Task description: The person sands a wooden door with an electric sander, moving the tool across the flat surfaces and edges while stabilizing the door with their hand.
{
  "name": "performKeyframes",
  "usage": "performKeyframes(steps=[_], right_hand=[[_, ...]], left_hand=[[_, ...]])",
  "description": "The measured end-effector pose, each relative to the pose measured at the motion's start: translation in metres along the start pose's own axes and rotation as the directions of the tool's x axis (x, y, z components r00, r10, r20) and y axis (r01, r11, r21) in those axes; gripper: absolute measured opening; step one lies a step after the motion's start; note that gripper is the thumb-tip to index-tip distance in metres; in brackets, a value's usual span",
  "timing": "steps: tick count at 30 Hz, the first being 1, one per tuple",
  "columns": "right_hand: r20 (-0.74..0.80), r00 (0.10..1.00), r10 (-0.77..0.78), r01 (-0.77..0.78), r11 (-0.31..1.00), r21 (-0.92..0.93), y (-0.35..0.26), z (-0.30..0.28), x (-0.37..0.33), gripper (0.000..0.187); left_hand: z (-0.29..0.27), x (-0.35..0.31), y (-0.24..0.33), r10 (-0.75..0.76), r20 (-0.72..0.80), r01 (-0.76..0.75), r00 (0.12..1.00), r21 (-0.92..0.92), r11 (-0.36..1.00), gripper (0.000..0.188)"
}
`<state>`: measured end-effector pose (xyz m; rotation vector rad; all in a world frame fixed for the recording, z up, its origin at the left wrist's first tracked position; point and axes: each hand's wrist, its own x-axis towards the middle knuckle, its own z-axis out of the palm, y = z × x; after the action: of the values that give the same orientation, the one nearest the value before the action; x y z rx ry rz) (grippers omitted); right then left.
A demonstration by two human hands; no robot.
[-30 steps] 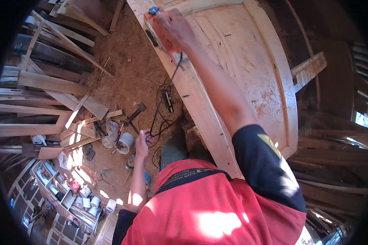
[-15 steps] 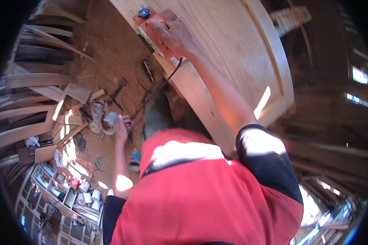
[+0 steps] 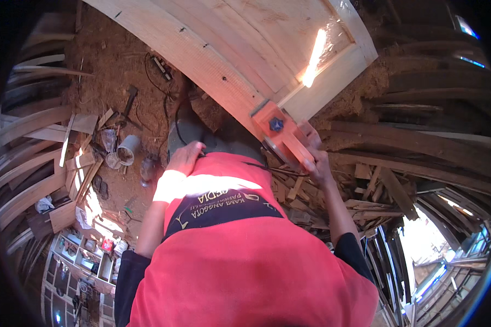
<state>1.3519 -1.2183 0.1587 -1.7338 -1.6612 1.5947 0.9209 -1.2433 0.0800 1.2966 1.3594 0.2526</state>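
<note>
My right hand (image 3: 319,163) is closed around the rear handle of an orange-red electric planer (image 3: 275,117) with a dark blue star-shaped knob. The planer's front rests over the near corner of a pale wooden door panel (image 3: 223,62), while its rear sticks out past the edge. Close to my waist, my left hand (image 3: 184,158) has its fingers curled, apparently around a black power cord (image 3: 178,122) that loops up toward the panel's underside. Small dark marks dot the panel's long edge strip, and a bright patch of sunlight crosses its far part.
On the dirt floor to the left lie a hammer (image 3: 130,102) and a whitish cup (image 3: 128,150). Stacked boards (image 3: 33,147) line the left side. Wood offcuts (image 3: 365,191) pile up at right, below long planks (image 3: 409,144). A compartmented wooden tray (image 3: 87,256) stands lower left.
The planer in my right hand has moved from the panel's far end to its near right corner. My left hand has come in from beside the cup to my waist.
</note>
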Motion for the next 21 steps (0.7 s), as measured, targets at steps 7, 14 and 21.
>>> performKeyframes(steps=[7, 14, 21], right_hand=[[0.026, 0.999, -0.03, 0.03, 0.999, 0.015, -0.031, 0.009, 0.038, 0.049], [-0.055, 0.98, -0.189, 0.188, 0.982, -0.02, -0.115, 0.053, 0.156, 0.046], [-0.013, 0.963, -0.27, 0.27, 0.963, 0.009, -0.214, 0.102, 0.292, 0.046]], left_hand=[[-0.007, -0.008, -0.041, -0.075, -0.111, 0.069, 0.991, -0.055, 0.996, 0.05], [-0.057, -0.015, -0.107, -0.459, -0.21, 0.351, 0.863, -0.405, 0.844, 0.062], [-0.12, -0.018, -0.125, -0.555, -0.252, 0.381, 0.792, -0.506, 0.774, 0.064]])
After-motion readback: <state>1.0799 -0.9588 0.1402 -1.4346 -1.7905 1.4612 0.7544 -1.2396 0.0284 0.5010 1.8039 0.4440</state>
